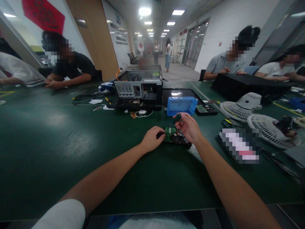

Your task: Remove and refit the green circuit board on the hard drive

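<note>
A small black hard drive [179, 140] with a green circuit board [169, 133] on top lies on the dark green table [71, 143] in front of me. My left hand [151, 139] is curled against its left end, fingers closed on the edge. My right hand [188, 127] rests over the drive's right side and pinches a dark green screwdriver handle [177, 118] that points down at the board.
Behind the drive sit a blue plastic box [181, 105], an open computer case [138, 89], a black side panel [181, 94] and loose cables. Two white fan parts [240, 108] lie to the right. Other people sit around the table on both sides.
</note>
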The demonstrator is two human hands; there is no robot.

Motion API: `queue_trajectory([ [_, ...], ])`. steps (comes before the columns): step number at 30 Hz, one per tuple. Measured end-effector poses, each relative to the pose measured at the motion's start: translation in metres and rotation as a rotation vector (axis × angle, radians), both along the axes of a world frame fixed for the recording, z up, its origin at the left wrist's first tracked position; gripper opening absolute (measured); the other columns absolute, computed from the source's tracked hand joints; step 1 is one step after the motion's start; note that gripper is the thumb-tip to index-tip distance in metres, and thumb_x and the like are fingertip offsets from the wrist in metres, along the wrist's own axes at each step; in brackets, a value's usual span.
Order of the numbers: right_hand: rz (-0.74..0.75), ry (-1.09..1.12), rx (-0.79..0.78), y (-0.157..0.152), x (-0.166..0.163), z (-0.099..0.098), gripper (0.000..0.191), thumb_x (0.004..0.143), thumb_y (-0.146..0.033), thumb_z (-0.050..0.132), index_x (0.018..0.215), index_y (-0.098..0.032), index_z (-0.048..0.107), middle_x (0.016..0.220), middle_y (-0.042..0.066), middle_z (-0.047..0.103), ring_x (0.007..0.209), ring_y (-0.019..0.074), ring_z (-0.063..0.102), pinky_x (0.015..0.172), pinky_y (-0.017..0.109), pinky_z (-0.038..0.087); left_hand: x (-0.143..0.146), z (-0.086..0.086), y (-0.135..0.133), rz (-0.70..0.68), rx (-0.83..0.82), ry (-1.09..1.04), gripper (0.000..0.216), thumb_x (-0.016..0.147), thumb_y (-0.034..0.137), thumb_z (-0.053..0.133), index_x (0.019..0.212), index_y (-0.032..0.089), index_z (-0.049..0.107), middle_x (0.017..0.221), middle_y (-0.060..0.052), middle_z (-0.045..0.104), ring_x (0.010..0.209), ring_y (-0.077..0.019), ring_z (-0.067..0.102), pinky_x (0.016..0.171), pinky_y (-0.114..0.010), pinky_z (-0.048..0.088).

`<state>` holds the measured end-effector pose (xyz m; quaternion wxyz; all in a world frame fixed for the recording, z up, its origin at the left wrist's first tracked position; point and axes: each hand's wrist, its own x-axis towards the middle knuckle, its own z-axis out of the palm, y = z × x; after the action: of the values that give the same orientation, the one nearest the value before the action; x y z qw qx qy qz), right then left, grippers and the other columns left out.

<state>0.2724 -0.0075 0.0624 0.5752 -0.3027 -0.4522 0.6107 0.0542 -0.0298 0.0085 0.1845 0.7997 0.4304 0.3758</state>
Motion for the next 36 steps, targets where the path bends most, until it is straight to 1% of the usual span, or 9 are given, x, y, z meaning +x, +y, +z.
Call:
queue_trajectory([
  [5,-0.006,-0.025,-0.006,-0.0009,0.0002,0.0019,0.035,0.084,-0.045,0.072,0.114,-0.028,0.07,0.1,0.002,0.071,0.063,0.0115,0.058,0.051,0.025,0.043,-0.0002,0.0026,-0.0011,-0.002,-0.007,-0.003,0.015,0.09,0.023,0.064,0.104,0.023,0.07,0.103,-0.005,0.068,0.099,-0.0222,0.065,0.088,-0.038,0.054],
  [10,-0.006,-0.029,0.004,-0.0025,-0.0003,0.0029,0.028,0.085,-0.042,0.072,0.108,-0.026,0.073,0.1,0.002,0.07,0.064,0.0099,0.057,0.051,0.024,0.042,-0.0006,0.0026,-0.0011,-0.005,-0.001,0.002,0.014,0.09,0.023,0.064,0.103,0.022,0.069,0.103,-0.005,0.068,0.098,-0.0218,0.065,0.087,-0.037,0.054],
  [13,-0.009,-0.045,0.005,-0.0031,-0.0008,0.0033,0.025,0.083,-0.041,0.074,0.102,-0.026,0.073,0.104,0.002,0.07,0.065,0.01,0.059,0.052,0.023,0.044,-0.0002,0.0003,0.0,-0.006,0.011,-0.003,0.013,0.09,0.022,0.064,0.102,0.022,0.069,0.101,-0.004,0.068,0.097,-0.0211,0.065,0.087,-0.037,0.053],
  [17,-0.004,-0.04,-0.007,-0.002,-0.0012,0.0024,0.027,0.079,-0.043,0.078,0.097,-0.026,0.067,0.115,0.002,0.072,0.068,0.0111,0.065,0.058,0.025,0.051,0.0003,-0.0014,0.0012,-0.004,0.026,-0.008,0.013,0.089,0.021,0.065,0.102,0.022,0.069,0.1,-0.004,0.069,0.097,-0.021,0.065,0.088,-0.036,0.053],
  [20,0.005,-0.01,-0.025,-0.0001,-0.0011,0.0008,0.03,0.08,-0.047,0.077,0.096,-0.026,0.061,0.111,0.002,0.074,0.071,0.0137,0.068,0.063,0.028,0.055,0.0002,-0.0002,0.0008,-0.001,0.015,-0.005,0.014,0.089,0.022,0.065,0.103,0.022,0.069,0.101,-0.004,0.069,0.098,-0.0215,0.065,0.088,-0.037,0.054],
  [23,0.008,0.016,-0.044,0.0012,-0.0008,-0.0005,0.032,0.081,-0.052,0.074,0.096,-0.027,0.059,0.107,0.003,0.074,0.073,0.0164,0.07,0.064,0.03,0.056,0.0001,0.0012,-0.0001,0.001,0.005,-0.004,0.014,0.09,0.023,0.065,0.103,0.022,0.07,0.101,-0.004,0.069,0.098,-0.0217,0.065,0.088,-0.037,0.054],
  [27,-0.007,0.012,-0.029,0.0015,0.0,-0.0008,0.028,0.082,-0.048,0.074,0.096,-0.027,0.061,0.104,0.001,0.073,0.069,0.0142,0.067,0.06,0.027,0.053,0.0005,0.0018,-0.0007,-0.004,0.004,-0.007,0.014,0.09,0.023,0.064,0.103,0.022,0.069,0.102,-0.004,0.068,0.098,-0.0215,0.065,0.087,-0.037,0.054],
  [32,-0.002,-0.017,-0.006,0.0011,0.0009,0.0,0.032,0.085,-0.044,0.071,0.112,-0.028,0.069,0.098,0.001,0.071,0.063,0.0114,0.06,0.052,0.024,0.046,0.0,0.0035,-0.0017,-0.004,-0.007,-0.001,0.014,0.091,0.023,0.064,0.104,0.022,0.069,0.102,-0.005,0.068,0.098,-0.0215,0.065,0.088,-0.037,0.054],
  [36,0.003,-0.019,-0.006,-0.0006,0.0012,0.0012,0.03,0.085,-0.042,0.071,0.111,-0.026,0.073,0.1,0.002,0.07,0.064,0.0102,0.058,0.05,0.023,0.044,-0.0009,0.0036,-0.0017,-0.003,-0.009,0.004,0.014,0.091,0.023,0.064,0.104,0.022,0.069,0.102,-0.005,0.068,0.098,-0.0218,0.065,0.086,-0.037,0.054],
])
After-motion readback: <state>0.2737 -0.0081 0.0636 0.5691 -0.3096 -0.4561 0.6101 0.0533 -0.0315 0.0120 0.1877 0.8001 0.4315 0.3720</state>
